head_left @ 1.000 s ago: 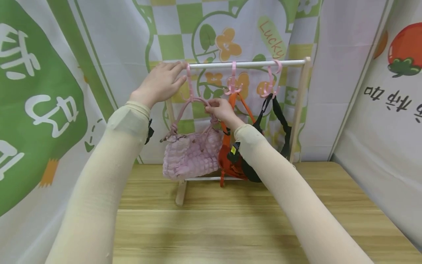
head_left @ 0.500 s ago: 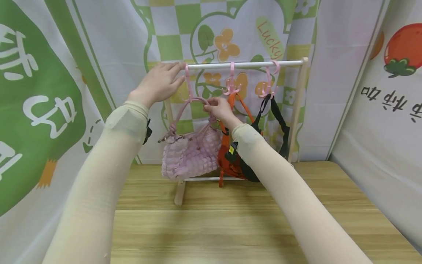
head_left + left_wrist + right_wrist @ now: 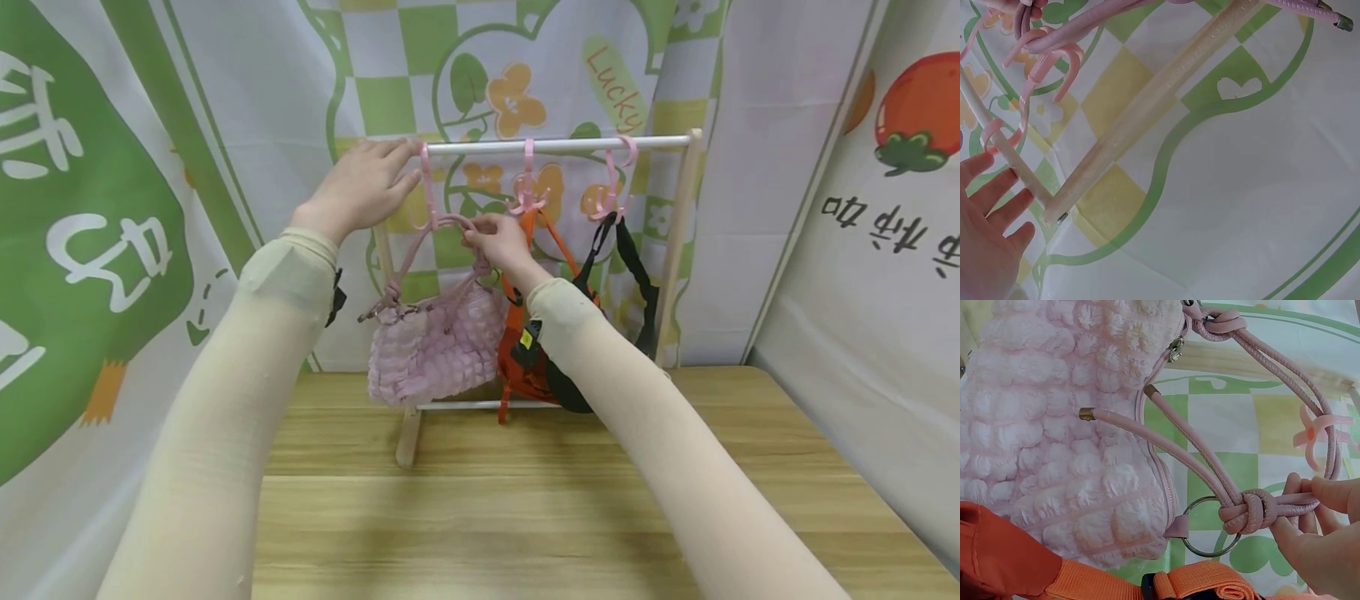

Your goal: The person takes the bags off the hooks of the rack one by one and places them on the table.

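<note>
A pink puffy handbag (image 3: 435, 350) hangs by its cord handle (image 3: 1288, 375) from the leftmost pink hook (image 3: 430, 192). My right hand (image 3: 498, 246) pinches the right side of this handle between thumb and fingers, just above the knot (image 3: 1250, 512) at the metal ring. With fingers extended, my left hand (image 3: 367, 187) rests at the left end of the white rail (image 3: 570, 146), beside that hook. In the left wrist view the handle lies over a prong of the hook, and the left fingertips touch the rail.
An orange bag (image 3: 517, 367) hangs from the middle pink hook (image 3: 530, 187), close against the pink one. A black bag (image 3: 573, 392) hangs farther right, partly behind my right forearm. The rack's wooden post (image 3: 678, 242) and foot (image 3: 407, 437) stand on the wooden table (image 3: 480, 533).
My right hand has risen slightly with the handle, and the handbag's right side has shifted a little. The left hand stays at the rail's end.
</note>
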`<move>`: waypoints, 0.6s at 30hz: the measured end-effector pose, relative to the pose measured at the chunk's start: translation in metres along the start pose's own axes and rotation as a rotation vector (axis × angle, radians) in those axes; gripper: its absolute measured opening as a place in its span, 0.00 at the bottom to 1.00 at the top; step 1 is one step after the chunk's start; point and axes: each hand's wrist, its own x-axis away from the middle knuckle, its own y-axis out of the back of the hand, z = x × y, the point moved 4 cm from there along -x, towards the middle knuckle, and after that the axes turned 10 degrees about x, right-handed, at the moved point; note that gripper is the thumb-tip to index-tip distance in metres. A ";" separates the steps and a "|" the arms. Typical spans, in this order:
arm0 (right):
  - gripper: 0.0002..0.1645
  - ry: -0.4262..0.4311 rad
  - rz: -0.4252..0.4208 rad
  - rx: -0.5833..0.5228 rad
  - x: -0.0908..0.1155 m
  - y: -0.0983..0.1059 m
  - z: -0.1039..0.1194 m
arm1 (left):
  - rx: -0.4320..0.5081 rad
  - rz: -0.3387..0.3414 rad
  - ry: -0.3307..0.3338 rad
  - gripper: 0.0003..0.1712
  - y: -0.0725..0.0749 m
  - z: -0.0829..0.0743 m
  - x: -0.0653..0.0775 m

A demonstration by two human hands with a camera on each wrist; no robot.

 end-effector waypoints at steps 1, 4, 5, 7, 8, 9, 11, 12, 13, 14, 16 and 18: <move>0.19 0.001 -0.004 -0.004 0.000 0.000 0.001 | 0.001 0.000 0.000 0.33 0.000 0.000 0.000; 0.19 -0.006 -0.017 -0.015 -0.001 0.001 0.002 | -0.001 0.002 0.000 0.33 0.000 0.000 0.000; 0.19 -0.011 -0.018 -0.027 0.000 0.001 0.002 | -0.002 0.002 0.001 0.33 0.000 0.000 0.000; 0.19 -0.020 -0.019 -0.041 0.000 0.001 0.003 | -0.001 0.002 0.004 0.33 0.000 0.000 0.001; 0.19 -0.020 -0.020 -0.040 0.000 0.001 0.004 | 0.000 0.001 0.005 0.33 0.000 0.000 0.001; 0.19 -0.016 -0.022 -0.038 0.000 0.001 0.005 | 0.000 0.000 0.007 0.33 0.000 0.000 0.001; 0.19 -0.016 -0.019 -0.052 0.001 0.001 0.006 | 0.001 -0.003 0.009 0.33 0.000 0.000 0.001; 0.20 -0.015 -0.021 -0.048 0.001 0.001 0.007 | 0.002 -0.005 0.008 0.33 0.000 0.000 0.001; 0.20 -0.014 -0.025 -0.047 0.001 0.002 0.008 | 0.003 -0.007 0.008 0.33 0.000 0.000 0.001; 0.19 -0.014 -0.028 -0.043 0.001 0.002 0.009 | 0.003 -0.009 0.006 0.32 0.000 0.000 0.001; 0.19 -0.016 -0.031 -0.045 0.001 0.002 0.010 | 0.002 -0.009 0.004 0.32 0.000 0.000 0.000; 0.20 -0.018 -0.035 -0.041 0.001 0.003 0.010 | 0.003 -0.006 0.003 0.32 0.000 0.000 0.000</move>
